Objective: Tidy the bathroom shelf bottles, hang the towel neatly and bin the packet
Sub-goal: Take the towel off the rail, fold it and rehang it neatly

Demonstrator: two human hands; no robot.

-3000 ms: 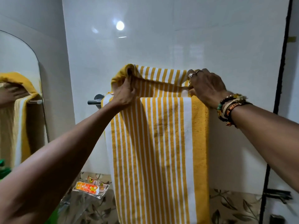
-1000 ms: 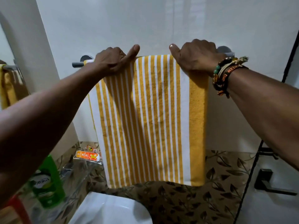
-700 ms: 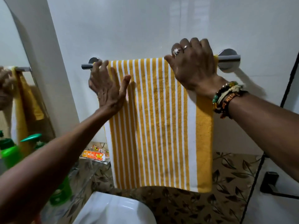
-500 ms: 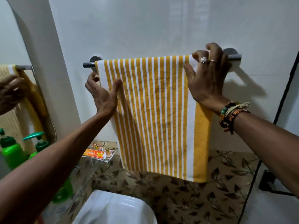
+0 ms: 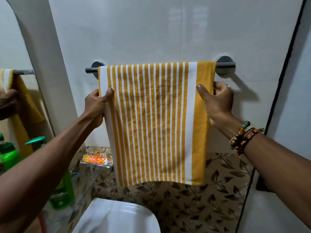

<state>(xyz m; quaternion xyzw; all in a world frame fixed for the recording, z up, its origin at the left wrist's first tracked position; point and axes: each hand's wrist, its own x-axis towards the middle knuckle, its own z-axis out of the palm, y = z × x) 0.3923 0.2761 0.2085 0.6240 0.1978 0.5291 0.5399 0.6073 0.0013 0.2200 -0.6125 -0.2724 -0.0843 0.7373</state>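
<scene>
A yellow and white striped towel (image 5: 154, 121) hangs flat over a chrome rail (image 5: 225, 65) on the white wall. My left hand (image 5: 96, 105) pinches the towel's left edge a little below the rail, thumb on the front. My right hand (image 5: 217, 101) grips the right edge at the same height, thumb in front and fingers behind. An orange packet (image 5: 95, 160) lies in a clear tray on the glass shelf, low and left of the towel. A green bottle (image 5: 63, 190) stands on that shelf, partly hidden by my left forearm.
A mirror (image 5: 15, 91) on the left reflects the towel and another green pump bottle (image 5: 8, 153). A white toilet cistern (image 5: 117, 217) sits below. A leaf-patterned tile band (image 5: 193, 199) runs under the towel. A door with a dark handle (image 5: 260, 185) is at right.
Both hands have slid down from the rail to the towel's side edges and taken hold of them. The towel now hangs flatter and squarer on the rail.
</scene>
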